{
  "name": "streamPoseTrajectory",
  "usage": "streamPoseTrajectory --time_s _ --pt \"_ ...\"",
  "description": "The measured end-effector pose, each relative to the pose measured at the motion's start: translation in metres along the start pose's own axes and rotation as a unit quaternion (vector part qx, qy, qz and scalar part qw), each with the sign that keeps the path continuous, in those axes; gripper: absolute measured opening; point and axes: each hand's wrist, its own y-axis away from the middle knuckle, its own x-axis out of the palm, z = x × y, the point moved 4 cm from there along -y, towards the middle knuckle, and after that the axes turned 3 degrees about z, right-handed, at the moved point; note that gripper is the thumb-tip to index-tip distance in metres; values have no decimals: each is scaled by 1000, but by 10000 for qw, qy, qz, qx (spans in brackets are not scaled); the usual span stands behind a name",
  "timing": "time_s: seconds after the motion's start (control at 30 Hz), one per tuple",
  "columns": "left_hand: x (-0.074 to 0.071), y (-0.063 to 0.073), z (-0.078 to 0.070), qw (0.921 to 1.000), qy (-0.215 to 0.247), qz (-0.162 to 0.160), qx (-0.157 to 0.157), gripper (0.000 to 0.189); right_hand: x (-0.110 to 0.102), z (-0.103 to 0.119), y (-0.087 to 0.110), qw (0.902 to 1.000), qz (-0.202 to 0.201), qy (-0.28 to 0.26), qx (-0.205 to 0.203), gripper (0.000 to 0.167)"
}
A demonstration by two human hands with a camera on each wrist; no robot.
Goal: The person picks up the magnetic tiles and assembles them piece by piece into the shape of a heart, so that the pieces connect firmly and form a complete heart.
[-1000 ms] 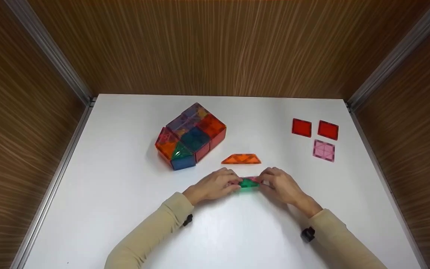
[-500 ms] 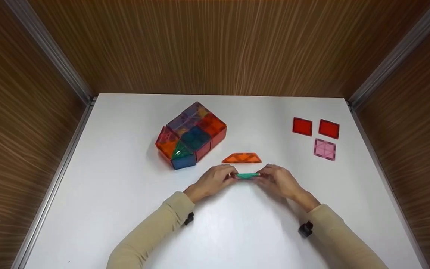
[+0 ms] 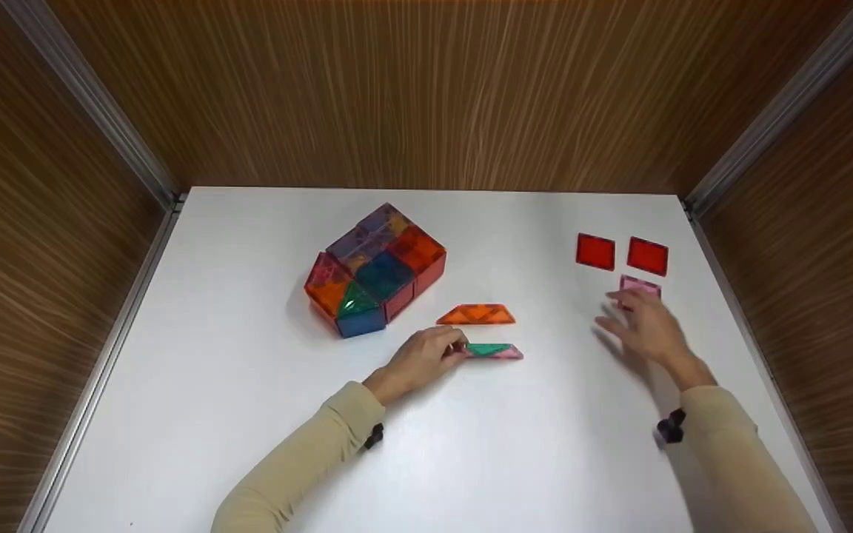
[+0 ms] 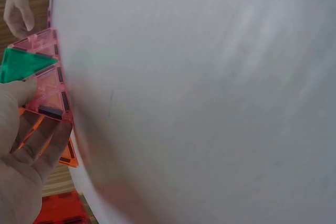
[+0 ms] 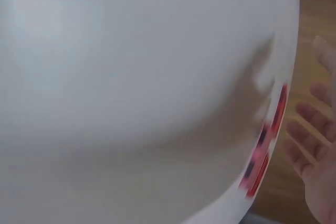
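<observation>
My left hand (image 3: 420, 363) pinches the left end of a flat piece made of pink magnetic tiles (image 3: 504, 355) with a green triangle tile (image 4: 26, 64) in it. In the left wrist view the thumb lies on the pink face and the other fingers are behind. Farther right, my right hand (image 3: 650, 333) is spread over a pink square magnetic tile (image 3: 641, 283), hiding its lower part. Those fingers are apart and hold nothing. Just beyond the left hand's piece lies an orange trapezoid of tiles (image 3: 476, 314).
A low block of many-coloured magnetic tiles (image 3: 378, 266) stands at the left back of the white table (image 3: 249, 244). Two red square tiles, one left (image 3: 595, 252) and one right (image 3: 647, 256), lie beyond the pink square. Wood-grained walls (image 3: 426, 96) enclose the table.
Both hands held the pink-and-green piece and tipped it up. My right hand has since let go and moved right and away to the pink square; my left hand keeps its hold.
</observation>
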Motion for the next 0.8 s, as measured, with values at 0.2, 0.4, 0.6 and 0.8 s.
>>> streamPoseTrajectory --time_s 0.2,0.4,0.6,0.8 --pt "-1 3 0 9999 90 49 -93 14 -17 -40 -7 9953 434 227 841 91" --pt "0 2 0 9999 85 42 -103 14 -19 -54 -14 9892 905 246 1131 102" --pt "0 0 0 9999 79 43 -69 13 -16 -52 -16 9885 1072 346 1009 97" --pt "-1 0 1 10000 50 -15 -10 12 -19 -52 -13 9890 1032 415 970 88"
